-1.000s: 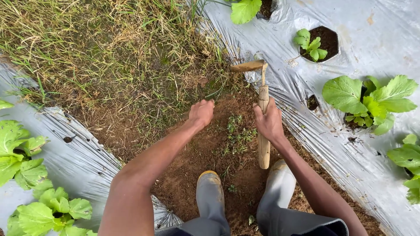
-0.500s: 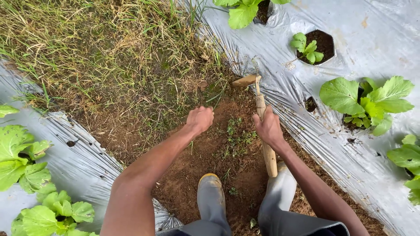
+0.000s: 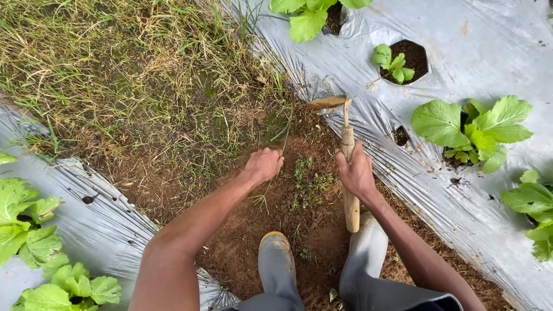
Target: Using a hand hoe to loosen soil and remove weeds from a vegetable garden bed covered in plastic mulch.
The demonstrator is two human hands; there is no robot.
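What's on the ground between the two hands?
Between left hand and right hand, the head view shows brown soil with a small patch of green weeds.

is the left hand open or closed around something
Closed. The left hand is curled into a fist over the bare soil, with thin grass stems trailing from it.

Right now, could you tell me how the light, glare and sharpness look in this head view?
Head view: soft, even daylight, no hard shadows; the silver plastic sheet shows mild sheen, brightest at the upper right; the left hand, the right hand on the hoe and the grass are sharp; wide-angle bending shows toward the edges.
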